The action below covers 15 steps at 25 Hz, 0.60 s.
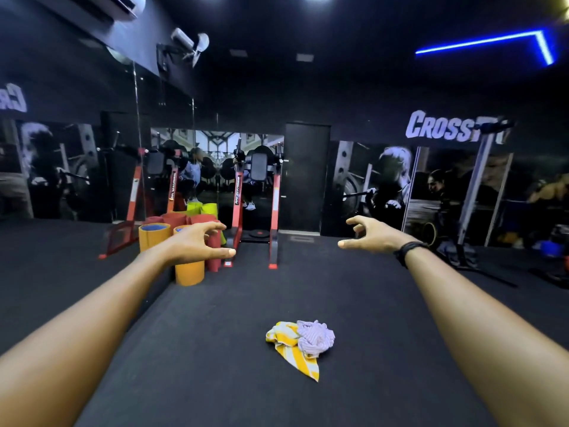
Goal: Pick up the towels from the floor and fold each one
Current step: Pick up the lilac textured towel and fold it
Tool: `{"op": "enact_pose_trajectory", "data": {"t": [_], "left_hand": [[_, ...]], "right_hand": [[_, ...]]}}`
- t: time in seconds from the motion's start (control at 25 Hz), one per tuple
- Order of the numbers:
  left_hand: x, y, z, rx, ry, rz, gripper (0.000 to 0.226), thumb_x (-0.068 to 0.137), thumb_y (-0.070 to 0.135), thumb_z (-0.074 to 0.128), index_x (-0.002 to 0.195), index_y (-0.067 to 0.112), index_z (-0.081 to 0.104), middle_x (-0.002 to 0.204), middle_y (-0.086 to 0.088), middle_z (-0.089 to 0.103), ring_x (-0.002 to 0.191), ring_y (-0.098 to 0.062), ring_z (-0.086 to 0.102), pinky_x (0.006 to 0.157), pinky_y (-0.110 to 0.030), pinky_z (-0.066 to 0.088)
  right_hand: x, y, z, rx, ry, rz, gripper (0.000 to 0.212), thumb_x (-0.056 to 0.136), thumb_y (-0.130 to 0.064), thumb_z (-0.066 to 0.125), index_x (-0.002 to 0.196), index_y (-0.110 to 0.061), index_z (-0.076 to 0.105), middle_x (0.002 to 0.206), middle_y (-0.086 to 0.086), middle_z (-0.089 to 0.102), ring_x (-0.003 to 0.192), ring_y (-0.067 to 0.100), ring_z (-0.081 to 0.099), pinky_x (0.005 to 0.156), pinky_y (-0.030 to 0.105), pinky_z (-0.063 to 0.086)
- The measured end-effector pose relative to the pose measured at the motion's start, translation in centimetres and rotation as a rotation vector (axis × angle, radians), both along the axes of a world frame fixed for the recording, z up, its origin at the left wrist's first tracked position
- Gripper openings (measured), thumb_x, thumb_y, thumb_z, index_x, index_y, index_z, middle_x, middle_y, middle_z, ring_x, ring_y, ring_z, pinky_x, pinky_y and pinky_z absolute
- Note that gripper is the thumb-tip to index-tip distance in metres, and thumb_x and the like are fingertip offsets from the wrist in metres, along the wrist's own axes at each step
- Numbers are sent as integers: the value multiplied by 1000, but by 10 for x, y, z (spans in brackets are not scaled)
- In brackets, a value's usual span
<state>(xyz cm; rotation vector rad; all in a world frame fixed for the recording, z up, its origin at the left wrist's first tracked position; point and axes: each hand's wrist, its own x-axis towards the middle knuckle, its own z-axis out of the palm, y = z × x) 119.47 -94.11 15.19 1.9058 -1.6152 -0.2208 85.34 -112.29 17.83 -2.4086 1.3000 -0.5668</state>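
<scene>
Two crumpled towels lie touching on the black gym floor, low in the middle of the head view: a yellow-and-white striped towel (pixel 291 349) and a pale lilac towel (pixel 315 337) bunched against its right side. My left hand (pixel 200 243) and my right hand (pixel 371 235) are stretched out in front of me at arm's length, well above and beyond the towels. Both hold nothing, with fingers spread and loosely bent. A black band sits on my right wrist.
Rolled mats in orange (pixel 189 272), red and green stand on end left of centre by a mirror wall. A red squat rack (pixel 255 211) stands behind them. A grey rig (pixel 474 195) and gear fill the right side. A dark door (pixel 306 177) is ahead.
</scene>
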Motion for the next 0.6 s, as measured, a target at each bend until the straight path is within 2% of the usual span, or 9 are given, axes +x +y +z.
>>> {"op": "enact_pose_trajectory", "data": {"t": [0.08, 0.24, 0.44, 0.6], "left_hand": [[6, -20, -7, 9, 23, -33, 78, 75, 48, 75, 142, 24, 42, 141, -1, 48, 131, -17, 45, 101, -28, 37], [17, -58, -16, 14, 60, -38, 96, 59, 64, 73, 141, 25, 42, 142, 0, 48, 129, -18, 47, 98, -27, 40], [14, -122, -17, 4, 47, -70, 75, 77, 46, 74, 141, 22, 42, 142, -2, 48, 130, -20, 46, 103, -30, 36], [1, -177, -23, -7, 26, -46, 73, 78, 42, 75, 140, 17, 45, 139, -6, 51, 129, -20, 47, 102, -29, 37]], "right_hand": [[8, -7, -6, 26, 23, -6, 80, 76, -47, 75, 142, -21, 39, 139, 9, 49, 124, 20, 50, 105, 33, 41], [12, -24, -11, 57, 71, -27, 82, 77, -46, 75, 145, -22, 36, 146, 10, 42, 130, 22, 47, 106, 35, 41], [8, -65, -4, 25, 30, -81, 80, 76, -47, 76, 143, -24, 39, 144, 8, 44, 128, 20, 48, 106, 34, 41], [-5, -111, -14, 32, 21, -93, 79, 76, -47, 75, 143, -23, 39, 145, 8, 44, 130, 20, 46, 107, 35, 40]]}}
